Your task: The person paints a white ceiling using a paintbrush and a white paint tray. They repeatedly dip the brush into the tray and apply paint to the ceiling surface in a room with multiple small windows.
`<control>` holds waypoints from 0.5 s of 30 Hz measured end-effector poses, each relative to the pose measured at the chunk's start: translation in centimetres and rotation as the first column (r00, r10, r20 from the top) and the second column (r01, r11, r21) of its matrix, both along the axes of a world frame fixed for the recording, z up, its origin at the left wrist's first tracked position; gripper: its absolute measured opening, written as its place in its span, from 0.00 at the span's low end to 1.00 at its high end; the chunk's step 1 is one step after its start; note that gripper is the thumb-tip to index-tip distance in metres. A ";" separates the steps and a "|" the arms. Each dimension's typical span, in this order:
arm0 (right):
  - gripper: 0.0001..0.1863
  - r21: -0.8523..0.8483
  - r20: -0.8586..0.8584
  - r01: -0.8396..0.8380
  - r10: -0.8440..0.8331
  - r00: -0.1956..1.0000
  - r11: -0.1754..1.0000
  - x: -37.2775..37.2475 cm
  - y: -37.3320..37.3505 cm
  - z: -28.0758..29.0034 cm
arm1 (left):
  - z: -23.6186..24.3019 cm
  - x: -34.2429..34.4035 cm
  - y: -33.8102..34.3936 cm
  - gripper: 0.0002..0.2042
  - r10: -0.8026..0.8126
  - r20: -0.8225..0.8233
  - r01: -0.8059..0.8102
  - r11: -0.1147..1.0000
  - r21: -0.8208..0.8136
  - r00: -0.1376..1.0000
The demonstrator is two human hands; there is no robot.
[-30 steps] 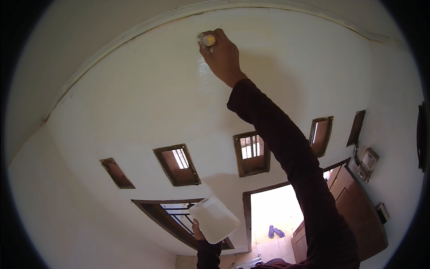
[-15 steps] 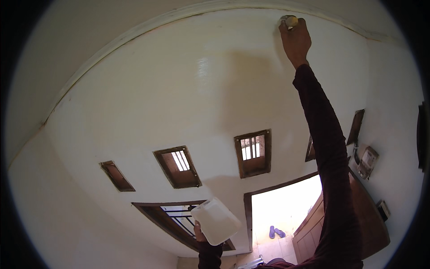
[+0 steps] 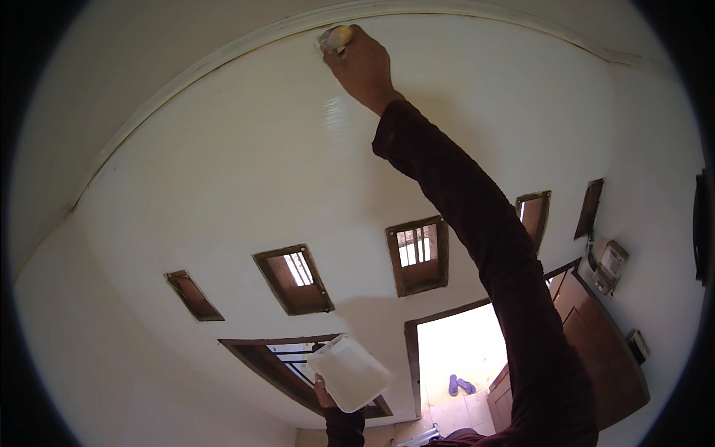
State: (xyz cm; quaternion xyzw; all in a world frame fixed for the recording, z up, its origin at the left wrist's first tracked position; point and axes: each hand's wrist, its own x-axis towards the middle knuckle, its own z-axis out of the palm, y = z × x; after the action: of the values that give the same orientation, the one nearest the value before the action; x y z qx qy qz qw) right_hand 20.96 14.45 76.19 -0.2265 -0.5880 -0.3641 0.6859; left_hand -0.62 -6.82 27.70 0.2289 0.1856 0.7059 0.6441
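Note:
High on the white wall point(image 3: 246, 164), just under the ceiling trim, my right hand point(image 3: 366, 67) is closed around a paintbrush point(image 3: 339, 37). Its rounded yellowish handle end faces me, and its bristles are mostly hidden against the wall. Low in the view, my left hand point(image 3: 322, 392) grips a white rectangular plastic tub point(image 3: 348, 372) by its left side. The tub is tilted and looks pale inside; how much it holds I cannot tell. A shiny wet-looking patch point(image 3: 335, 119) shows on the wall below my right hand.
A moulded trim point(image 3: 246, 46) runs along the wall's top. Several small framed vents point(image 3: 294, 279) cross the wall, above a barred window point(image 3: 298, 365) and an open doorway point(image 3: 454, 343). A brown door point(image 3: 596, 343) and an electrical box point(image 3: 612, 264) are at right; purple slippers point(image 3: 462, 384) lie outside.
My right hand has swept left along the top of the wall with the paintbrush. My left hand and the tub have shifted slightly left and down.

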 end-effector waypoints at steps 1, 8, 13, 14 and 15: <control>0.18 -0.037 -0.096 -0.082 0.079 0.992 0.996 1.2 0.2 0.7 | -0.3 -0.1 0.3 0.37 -0.001 -0.022 0.002 1.000 0.020 1.000; 0.21 0.042 -0.374 -0.050 0.062 0.925 0.998 17.5 0.3 1.0 | -1.0 -0.3 1.0 0.36 -0.020 -0.023 0.021 1.000 0.011 1.000; 0.19 -0.027 -0.402 0.364 -0.343 0.849 0.931 22.4 -2.5 1.2 | 0.0 0.4 0.6 0.36 -0.060 -0.010 0.060 0.998 0.001 0.998; 0.19 -0.027 -0.386 0.399 -0.378 0.842 0.917 22.2 -3.0 1.4 | 0.1 0.6 0.5 0.37 -0.064 -0.007 0.064 0.998 -0.002 0.998; 0.19 -0.026 -0.368 0.433 -0.411 0.834 0.901 21.7 -3.5 1.5 | 0.1 0.7 0.4 0.37 -0.066 -0.016 0.066 0.998 0.021 0.998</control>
State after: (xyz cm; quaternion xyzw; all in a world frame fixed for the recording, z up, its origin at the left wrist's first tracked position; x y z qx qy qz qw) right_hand 42.67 10.92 77.70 -0.3941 -0.3748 -0.4749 0.6919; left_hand 0.04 -6.39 27.82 0.2473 0.1751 0.6844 0.6631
